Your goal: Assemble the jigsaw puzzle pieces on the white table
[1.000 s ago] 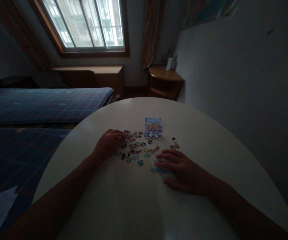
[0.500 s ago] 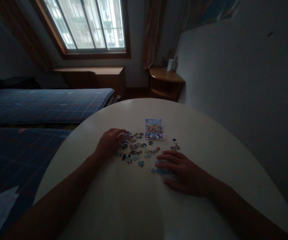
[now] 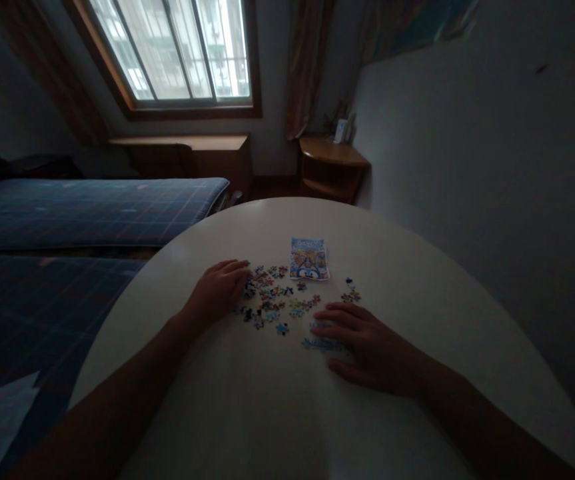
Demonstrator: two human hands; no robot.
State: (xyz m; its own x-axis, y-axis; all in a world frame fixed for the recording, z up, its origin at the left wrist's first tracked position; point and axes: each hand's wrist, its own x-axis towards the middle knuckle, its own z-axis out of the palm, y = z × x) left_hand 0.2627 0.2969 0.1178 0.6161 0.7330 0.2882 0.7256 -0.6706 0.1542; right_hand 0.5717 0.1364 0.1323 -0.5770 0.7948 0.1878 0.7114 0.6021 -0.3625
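Note:
My left hand [image 3: 218,288] rests at the left edge of a pile of jigsaw puzzle pieces [image 3: 266,293]. Its fingers are loosely bent and reach over the nearest pieces; the thumb is hidden, and no piece shows in its grasp. With fingers spread, my right hand [image 3: 362,340] lies over a joined strip of blue puzzle pieces [image 3: 323,345], covering part of it. A single blue piece [image 3: 282,329] sits between the hands. Beyond the right fingertips is a small cluster of pieces [image 3: 351,295]. A printed picture sheet [image 3: 309,259] with a blue cartoon face lies behind the pile.
Everything lies on a round pale table [image 3: 247,400]. To the left are a bed with a plaid blue mattress [image 3: 92,210] and some papers [image 3: 2,413]. A wooden corner shelf [image 3: 334,152] stands beyond the table, and a white wall [image 3: 467,153] runs along the right.
My left hand has shifted slightly at the pile's edge, its fingers now closer together. My right hand stays over the blue strip. The view has tilted a little.

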